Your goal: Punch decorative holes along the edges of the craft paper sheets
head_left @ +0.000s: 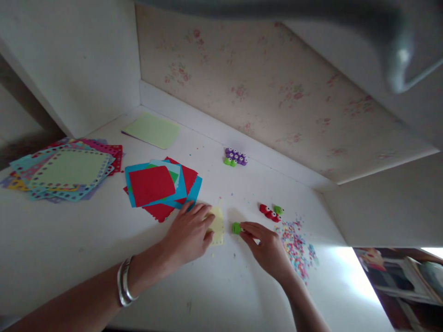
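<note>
My left hand (190,230) lies on the left part of a small pale yellow sheet of paper (218,226), its fingers and thumb closed over it. Small holes run along the sheet's lower and right edges. To the right of the paper, my right hand (265,246) pinches a small green paper punch (236,228) between thumb and fingertips. A narrow gap shows between punch and sheet. Beyond my right hand sit a row of red punches (270,212) and one more green punch (278,210).
Multicoloured confetti (296,244) is scattered at the right. Red and blue papers (152,186) overlap left of centre, beside a pile of hole-edged sheets (72,168). Pale green paper (152,130) lies near the wall. Purple punches (237,156) stand at the back of the white table (166,290).
</note>
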Motion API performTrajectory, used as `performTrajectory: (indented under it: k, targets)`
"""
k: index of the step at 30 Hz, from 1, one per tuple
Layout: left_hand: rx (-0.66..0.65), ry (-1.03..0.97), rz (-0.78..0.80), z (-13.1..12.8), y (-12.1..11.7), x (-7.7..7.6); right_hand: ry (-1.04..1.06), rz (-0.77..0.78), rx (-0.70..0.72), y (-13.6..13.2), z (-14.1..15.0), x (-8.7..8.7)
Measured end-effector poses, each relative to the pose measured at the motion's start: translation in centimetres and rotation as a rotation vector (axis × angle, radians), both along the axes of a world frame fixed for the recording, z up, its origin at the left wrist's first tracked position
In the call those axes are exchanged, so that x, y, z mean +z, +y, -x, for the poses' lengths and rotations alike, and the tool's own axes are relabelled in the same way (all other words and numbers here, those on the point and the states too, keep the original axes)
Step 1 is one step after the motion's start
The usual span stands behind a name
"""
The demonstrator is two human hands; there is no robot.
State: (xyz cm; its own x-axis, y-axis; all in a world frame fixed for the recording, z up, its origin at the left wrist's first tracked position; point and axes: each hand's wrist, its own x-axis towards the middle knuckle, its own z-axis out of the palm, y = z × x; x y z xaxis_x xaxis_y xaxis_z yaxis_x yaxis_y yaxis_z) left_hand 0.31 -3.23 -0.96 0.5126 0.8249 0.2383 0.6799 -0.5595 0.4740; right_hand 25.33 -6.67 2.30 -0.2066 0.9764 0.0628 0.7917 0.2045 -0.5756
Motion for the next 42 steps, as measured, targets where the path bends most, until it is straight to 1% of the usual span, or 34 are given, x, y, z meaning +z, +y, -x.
performTrajectory:
  k: [3, 5, 6, 8, 10, 12, 14, 15, 20, 23, 25, 27, 29, 33, 35, 38, 40, 42]
  targets:
    - [-0.02, -0.002, 0.027, 0.0, 0.1, -0.2, 0.167, 0.074, -0.133, 0.4, -1.9, 0.3]
    - [-0.031, 0.003, 0.045, 0.0, 0.2, -0.2, 0.25, 0.053, -0.238, 1.2, -4.2, 0.7]
    - [-0.036, 0.005, 0.051, 0.0, 0.2, -0.2, 0.259, 0.014, -0.288, 1.8, -5.6, 1.1]
    - [-0.046, 0.003, 0.057, -0.1, 0.3, -0.2, 0.174, -0.051, -0.367, 3.3, -8.6, 2.0]
    - [-0.057, -0.006, 0.058, -0.1, 0.3, -0.1, -0.036, -0.091, -0.399, 4.9, -11.3, 2.9]
    - [-0.068, -0.013, 0.063, -0.2, 0.3, 0.0, -0.285, -0.09, -0.372, 6.4, -13.2, 3.4]
    - [-0.071, -0.017, 0.07, -0.2, 0.3, 0.1, -0.4, -0.062, -0.317, 7.6, -14.0, 3.5]
    - [-0.07, -0.02, 0.071, -0.2, 0.3, 0.1, -0.422, -0.045, -0.284, 8.0, -14.1, 3.3]
    - [-0.079, -0.038, 0.038, -0.2, 0.3, -0.1, -0.501, 0.004, -0.166, 9.2, -13.6, 2.0]
    - [-0.077, -0.047, -0.006, -0.2, 0.4, -0.4, -0.522, 0.005, -0.154, 9.6, -13.4, 2.2]
    - [-0.06, -0.043, -0.042, -0.2, 0.6, -0.7, -0.519, -0.032, -0.181, 10.1, -12.9, 2.5]
    - [-0.033, -0.021, -0.074, -0.2, 0.7, -0.9, -0.496, -0.094, -0.212, 11.0, -11.5, 2.6]
    - [0.003, 0.013, -0.091, -0.1, 0.9, -0.9, -0.451, -0.142, -0.204, 12.5, -9.2, 2.0]
    - [0.05, 0.071, -0.078, 0.1, 1.2, -0.6, -0.359, -0.185, -0.098, 17.1, -3.5, -0.7]
    - [0.049, 0.08, -0.061, 0.2, 1.3, -0.5, -0.333, -0.208, -0.068, 19.7, -1.4, -1.9]
    - [0.05, 0.072, -0.027, 0.5, 1.4, -0.3, -0.315, -0.209, -0.034, 22.5, 0.0, -2.6]
    - [0.063, 0.062, 0.004, 0.6, 1.4, -0.3, -0.311, -0.201, -0.008, 23.0, 0.0, -2.5]
    - [0.066, 0.046, 0.036, 0.6, 1.4, -0.3, -0.309, -0.2, 0.019, 22.6, -0.4, -2.4]
